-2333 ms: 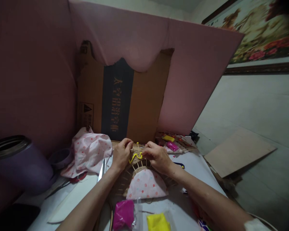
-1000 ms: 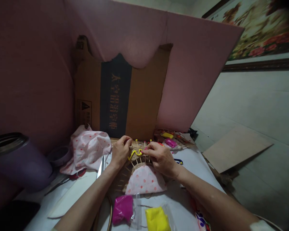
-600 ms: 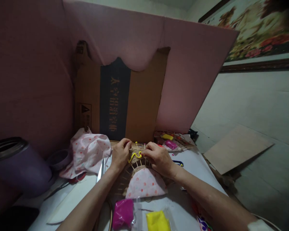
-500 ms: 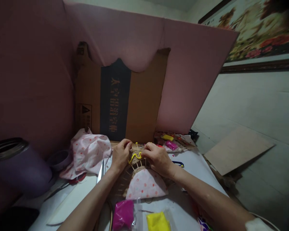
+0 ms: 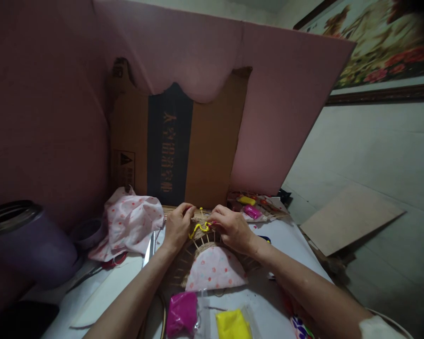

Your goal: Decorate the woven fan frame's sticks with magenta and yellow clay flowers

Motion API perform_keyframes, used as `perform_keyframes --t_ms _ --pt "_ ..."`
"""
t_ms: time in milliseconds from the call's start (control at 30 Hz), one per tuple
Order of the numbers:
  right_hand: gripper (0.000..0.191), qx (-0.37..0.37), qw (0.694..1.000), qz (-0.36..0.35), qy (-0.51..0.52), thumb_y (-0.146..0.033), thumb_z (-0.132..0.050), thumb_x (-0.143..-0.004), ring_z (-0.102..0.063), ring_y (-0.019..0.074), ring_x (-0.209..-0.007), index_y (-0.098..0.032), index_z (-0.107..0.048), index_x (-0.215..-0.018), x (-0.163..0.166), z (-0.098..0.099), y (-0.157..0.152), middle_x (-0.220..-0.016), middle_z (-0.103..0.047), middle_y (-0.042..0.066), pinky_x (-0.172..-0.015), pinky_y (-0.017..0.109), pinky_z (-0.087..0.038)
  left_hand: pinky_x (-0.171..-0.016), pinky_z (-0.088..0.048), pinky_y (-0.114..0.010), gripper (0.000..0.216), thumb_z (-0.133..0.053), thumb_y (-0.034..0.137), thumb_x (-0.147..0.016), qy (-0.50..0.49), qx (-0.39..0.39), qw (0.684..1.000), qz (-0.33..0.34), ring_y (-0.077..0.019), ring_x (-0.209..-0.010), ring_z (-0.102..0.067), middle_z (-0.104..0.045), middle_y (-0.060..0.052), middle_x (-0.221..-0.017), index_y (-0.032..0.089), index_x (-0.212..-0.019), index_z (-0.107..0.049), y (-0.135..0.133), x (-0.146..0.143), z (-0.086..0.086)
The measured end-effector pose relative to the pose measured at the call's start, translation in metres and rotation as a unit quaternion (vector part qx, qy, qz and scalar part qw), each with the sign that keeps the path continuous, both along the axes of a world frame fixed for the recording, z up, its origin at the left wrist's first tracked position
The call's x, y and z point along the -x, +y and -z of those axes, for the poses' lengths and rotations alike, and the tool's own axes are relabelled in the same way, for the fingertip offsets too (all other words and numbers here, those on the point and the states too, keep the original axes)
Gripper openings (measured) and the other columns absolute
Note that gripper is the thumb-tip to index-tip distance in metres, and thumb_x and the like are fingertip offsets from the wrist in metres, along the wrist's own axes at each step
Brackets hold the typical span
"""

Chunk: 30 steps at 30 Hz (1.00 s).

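Note:
A fan-shaped woven piece of twine and thin sticks [image 5: 205, 242] lies in front of me, with a half-round of pink dotted cloth [image 5: 215, 270] at its near side. Across the twine runs a wavy yellow clay strand [image 5: 199, 229]. My left hand [image 5: 177, 227] is at the strand's left end, thumb and fingers closed together; anything between them is hidden. At its right end, the fingers of my right hand [image 5: 233, 230] are pinched, with a small reddish bit at the tips too small to name. A yellow-tipped stick [image 5: 201, 210] rises between the hands.
Bags of magenta clay [image 5: 182, 313] and yellow clay [image 5: 233, 324] lie nearest me. On the left are crumpled dotted cloth [image 5: 132, 221], scissors [image 5: 92, 274], a tape roll [image 5: 87, 231] and a purple pot [image 5: 28, 245]. Cardboard [image 5: 212, 150] stands behind; small clay packets [image 5: 251, 211] lie back right.
My right hand's fingers have shifted slightly at the strand's right end, and a reddish bit now shows at their tips. My left hand stays nearly still.

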State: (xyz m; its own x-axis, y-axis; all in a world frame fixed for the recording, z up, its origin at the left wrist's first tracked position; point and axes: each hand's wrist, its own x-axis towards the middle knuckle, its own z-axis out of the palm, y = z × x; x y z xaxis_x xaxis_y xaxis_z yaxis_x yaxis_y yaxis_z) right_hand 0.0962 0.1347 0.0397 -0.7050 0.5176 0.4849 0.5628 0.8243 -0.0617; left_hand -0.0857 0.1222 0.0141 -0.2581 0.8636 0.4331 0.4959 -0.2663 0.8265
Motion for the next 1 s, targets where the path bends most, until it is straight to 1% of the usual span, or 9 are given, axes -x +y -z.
perform_keyframes --t_ms 200,367,567,667,767,833,900,967,1000 --pt "0.015 -0.005 1.000 -0.002 0.000 -0.005 -0.056 -0.075 -0.051 0.0152 -0.077 -0.018 -0.060 -0.079 0.000 0.002 0.001 -0.085 -0.055 0.003 -0.061 0.023 -0.036 -0.057 -0.038 -0.023 0.028 -0.047 0.040 -0.080 0.002 0.001 1.000 0.005 -0.0160 -0.061 -0.056 -0.062 -0.001 -0.064 0.018 -0.074 -0.064 0.000 0.000 -0.001" --pt "0.018 -0.016 1.000 -0.002 0.001 -0.006 -0.052 -0.076 -0.050 0.0159 -0.080 -0.018 -0.061 -0.085 -0.004 0.002 -0.004 -0.089 -0.055 0.005 -0.064 0.024 -0.037 -0.056 -0.037 -0.023 0.033 -0.045 0.043 -0.082 0.009 0.000 1.000 0.001 -0.0152 -0.058 -0.055 -0.060 0.000 -0.060 0.018 -0.071 -0.063 -0.001 0.000 -0.002" --pt "0.024 -0.073 0.996 -0.026 -0.053 -0.008 -0.055 -0.069 -0.048 0.0187 -0.076 -0.018 -0.064 -0.089 -0.009 0.006 -0.011 -0.084 -0.056 0.006 -0.065 0.028 -0.039 -0.056 -0.038 -0.024 0.035 -0.044 0.044 -0.083 0.020 -0.006 1.000 -0.003 -0.0151 -0.057 -0.055 -0.060 0.000 -0.060 0.018 -0.071 -0.063 -0.002 -0.001 -0.002" --pt "0.028 -0.082 0.996 -0.017 -0.003 -0.006 -0.051 -0.073 -0.050 0.0190 -0.079 -0.017 -0.063 -0.096 -0.012 0.004 -0.013 -0.087 -0.057 0.008 -0.067 0.029 -0.041 -0.060 -0.039 -0.025 0.032 -0.046 0.041 -0.082 0.031 -0.025 0.999 -0.016 -0.0160 -0.063 -0.055 -0.060 -0.002 -0.066 0.018 -0.070 -0.064 -0.002 0.000 -0.008" --pt "0.032 -0.061 0.994 -0.011 0.095 -0.004 -0.047 -0.077 -0.052 0.0181 -0.080 -0.017 -0.062 -0.102 -0.015 -0.002 -0.018 -0.089 -0.057 0.008 -0.067 0.029 -0.043 -0.065 -0.039 -0.026 0.024 -0.052 0.038 -0.079 0.035 -0.062 0.997 -0.033 -0.0165 -0.071 -0.054 -0.058 -0.002 -0.073 0.019 -0.072 -0.066 -0.005 -0.001 -0.022" --pt "0.031 -0.031 0.985 -0.013 0.167 -0.005 -0.046 -0.080 -0.053 0.0169 -0.078 -0.018 -0.063 -0.102 -0.014 -0.009 -0.025 -0.087 -0.056 0.007 -0.066 0.028 -0.044 -0.060 -0.039 -0.025 0.021 -0.057 0.036 -0.076 -0.029 -0.051 0.998 0.010 -0.0146 -0.064 -0.052 -0.056 -0.001 -0.068 0.018 -0.075 -0.067 -0.010 -0.003 -0.036" --pt "0.028 0.005 0.972 -0.013 0.234 -0.007 -0.047 -0.082 -0.054 0.0161 -0.078 -0.018 -0.062 -0.102 -0.012 -0.017 -0.033 -0.085 -0.056 0.006 -0.066 0.028 -0.044 -0.051 -0.037 -0.023 0.022 -0.061 0.035 -0.073 -0.180 0.022 0.976 0.117 -0.0111 -0.052 -0.048 -0.054 0.001 -0.058 0.015 -0.079 -0.067 -0.017 -0.008 -0.050" --pt "0.022 0.033 0.956 -0.005 0.291 -0.011 -0.049 -0.084 -0.054 0.0159 -0.078 -0.019 -0.061 -0.100 -0.008 -0.025 -0.041 -0.086 -0.056 0.005 -0.068 0.028 -0.045 -0.051 -0.040 -0.021 0.025 -0.068 0.029 -0.068 -0.335 0.095 0.909 0.228 -0.0094 -0.052 -0.051 -0.059 0.000 -0.062 0.013 -0.087 -0.066 -0.026 -0.014 -0.062" --pt "0.018 0.044 0.950 -0.001 0.310 -0.012 -0.050 -0.084 -0.055 0.0160 -0.079 -0.019 -0.061 -0.097 -0.006 -0.029 -0.045 -0.087 -0.057 0.005 -0.070 0.028 -0.045 -0.054 -0.042 -0.021 0.027 -0.072 0.024 -0.064 -0.386 0.119 0.876 0.262 -0.0094 -0.055 -0.054 -0.061 0.000 -0.066 0.014 -0.089 -0.065 -0.030 -0.017 -0.067"
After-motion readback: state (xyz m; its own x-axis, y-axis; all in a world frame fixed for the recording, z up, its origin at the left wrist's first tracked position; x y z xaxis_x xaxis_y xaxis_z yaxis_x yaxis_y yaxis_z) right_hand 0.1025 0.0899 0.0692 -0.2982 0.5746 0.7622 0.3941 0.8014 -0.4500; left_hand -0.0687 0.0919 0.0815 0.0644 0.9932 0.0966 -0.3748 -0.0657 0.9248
